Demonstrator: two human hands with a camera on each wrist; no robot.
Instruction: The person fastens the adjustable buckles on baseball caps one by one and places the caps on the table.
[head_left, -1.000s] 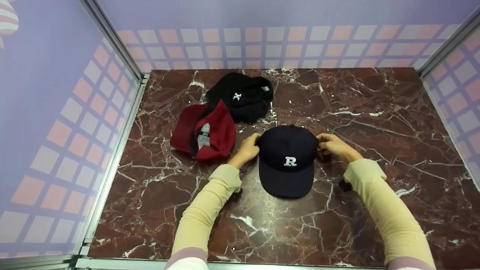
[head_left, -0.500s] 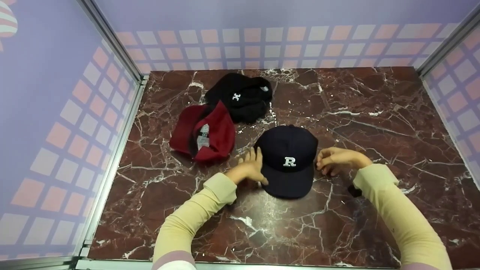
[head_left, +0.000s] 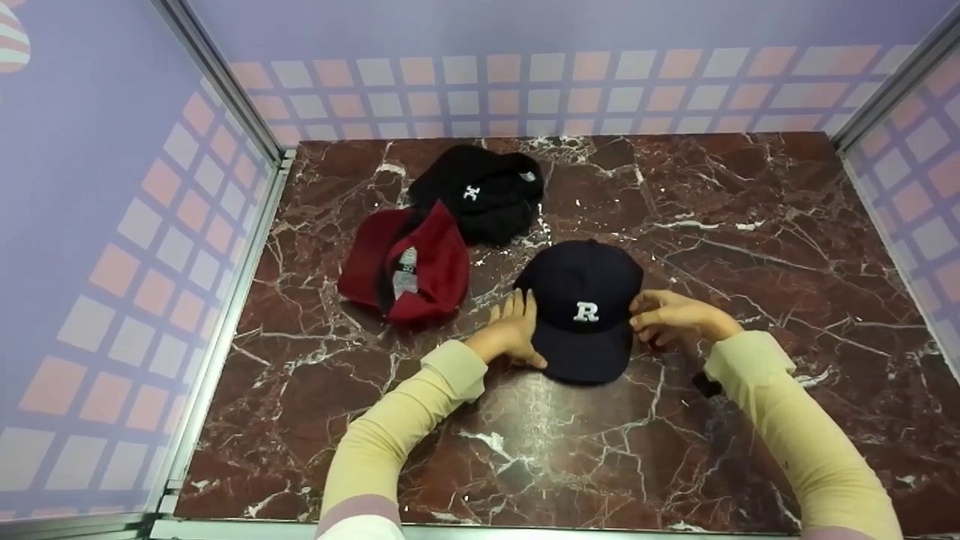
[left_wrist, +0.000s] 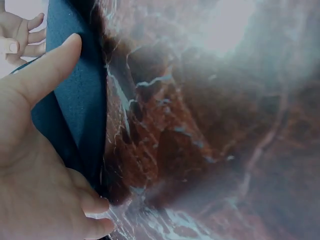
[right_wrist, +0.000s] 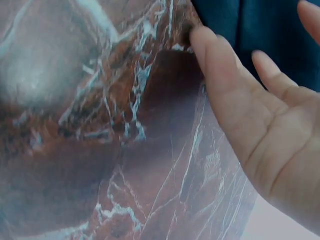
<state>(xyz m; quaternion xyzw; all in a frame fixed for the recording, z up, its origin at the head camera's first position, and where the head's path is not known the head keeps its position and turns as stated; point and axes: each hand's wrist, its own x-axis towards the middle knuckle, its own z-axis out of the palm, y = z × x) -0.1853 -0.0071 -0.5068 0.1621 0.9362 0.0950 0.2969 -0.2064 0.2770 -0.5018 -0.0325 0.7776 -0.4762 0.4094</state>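
Observation:
A dark navy cap [head_left: 581, 281] with a white letter R lies on the marble table, its brim toward the person. Along its left side rests my left hand [head_left: 515, 330], fingers extended against the crown and thumb at the brim edge. In the left wrist view, that thumb [left_wrist: 62, 60] lies over the dark blue cloth [left_wrist: 82, 110]. My right hand [head_left: 671, 313] touches the crown's right side with its fingertips. Seen from the right wrist, its fingers [right_wrist: 220, 62] reach to the cap's edge without curling round it.
A red cap [head_left: 439, 262] lies on its side left of the navy cap, its inside partly showing. Behind it, overlapped by it, is a black cap [head_left: 487, 217] with a white emblem. Patterned walls [head_left: 525, 82] enclose the marble table [head_left: 787, 262] at the back and sides.
Both hands have moved down from the crown's upper sides toward the brim, the left one spreading its fingers. In the last half second the navy cap has shifted slightly away and to the right.

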